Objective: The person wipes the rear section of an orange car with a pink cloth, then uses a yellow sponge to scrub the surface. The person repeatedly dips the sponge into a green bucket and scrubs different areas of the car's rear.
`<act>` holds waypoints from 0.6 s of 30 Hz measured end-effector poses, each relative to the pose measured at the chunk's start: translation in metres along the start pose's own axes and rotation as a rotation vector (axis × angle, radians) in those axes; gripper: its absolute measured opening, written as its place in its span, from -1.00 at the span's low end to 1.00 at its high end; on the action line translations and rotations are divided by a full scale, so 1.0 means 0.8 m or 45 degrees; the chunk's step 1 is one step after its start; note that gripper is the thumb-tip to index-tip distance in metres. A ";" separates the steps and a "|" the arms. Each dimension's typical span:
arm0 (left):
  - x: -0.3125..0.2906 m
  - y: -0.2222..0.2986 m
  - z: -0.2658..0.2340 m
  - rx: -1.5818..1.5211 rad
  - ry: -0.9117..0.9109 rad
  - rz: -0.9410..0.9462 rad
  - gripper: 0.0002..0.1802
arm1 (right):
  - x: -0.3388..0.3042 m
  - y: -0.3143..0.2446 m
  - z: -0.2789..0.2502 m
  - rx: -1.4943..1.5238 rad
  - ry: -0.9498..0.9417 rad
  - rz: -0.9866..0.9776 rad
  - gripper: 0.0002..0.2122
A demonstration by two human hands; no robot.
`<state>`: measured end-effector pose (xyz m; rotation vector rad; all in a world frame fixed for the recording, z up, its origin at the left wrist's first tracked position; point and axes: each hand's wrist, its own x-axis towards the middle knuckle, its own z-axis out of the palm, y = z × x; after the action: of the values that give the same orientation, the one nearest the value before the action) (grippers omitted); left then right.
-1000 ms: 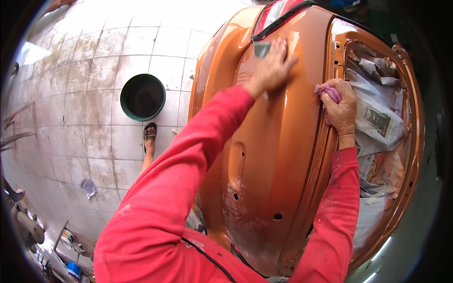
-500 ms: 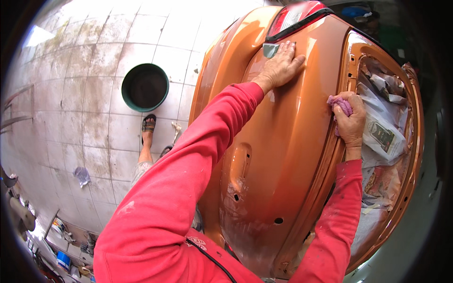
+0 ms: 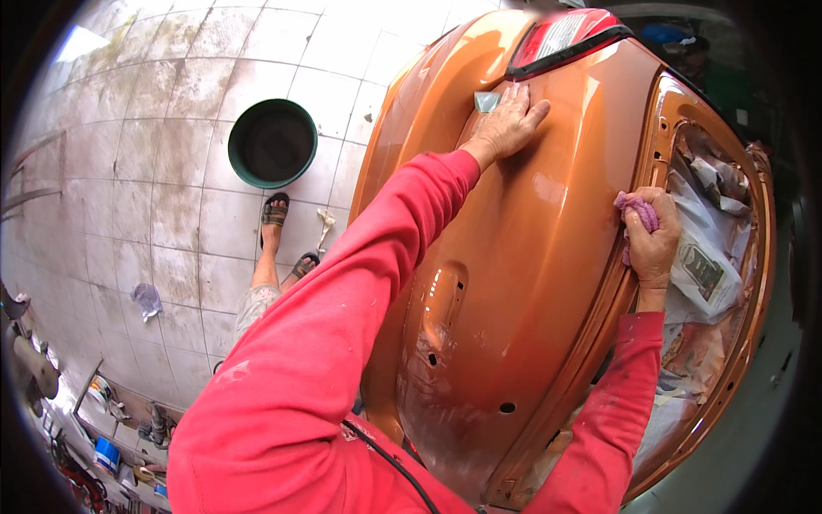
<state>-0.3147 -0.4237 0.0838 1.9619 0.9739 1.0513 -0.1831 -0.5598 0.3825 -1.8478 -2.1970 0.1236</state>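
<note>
Tiles (image 3: pixel 227 224) flank the panel (image 3: pixel 479 343). Near its far edge the left hand (image 3: pixel 507 130), fingers together, overlaps a sheet (image 3: pixel 486 102): likely light, bendy, best held flat. At the right edge the right hand (image 3: pixel 656 238) clenches a rag (image 3: pixel 638 212).

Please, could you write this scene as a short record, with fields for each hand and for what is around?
Left hand: flat on the orange car body, a green-grey sheet beside its fingers
Right hand: closed around a purple cloth
Beyond left hand: tail light
Tiled floor: round green tub, two sandalled feet
</note>
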 end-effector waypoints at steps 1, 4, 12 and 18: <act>-0.028 0.016 0.012 -0.170 0.075 -0.036 -0.33 | -0.008 0.006 -0.002 -0.028 -0.007 0.025 -0.86; -0.207 0.114 0.010 -0.528 0.009 -0.137 -0.04 | -0.041 0.025 -0.018 -0.082 0.004 0.071 -0.87; -0.249 0.104 0.021 -0.667 0.070 -0.355 -0.24 | -0.038 0.017 -0.024 -0.053 -0.014 0.109 -0.87; -0.157 0.009 0.045 -0.261 0.185 -0.042 -0.38 | -0.029 0.019 -0.010 0.020 -0.047 0.123 -0.88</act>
<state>-0.3297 -0.5418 0.0302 1.7171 0.9317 1.2377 -0.1628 -0.5805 0.3833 -1.9579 -2.1245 0.1946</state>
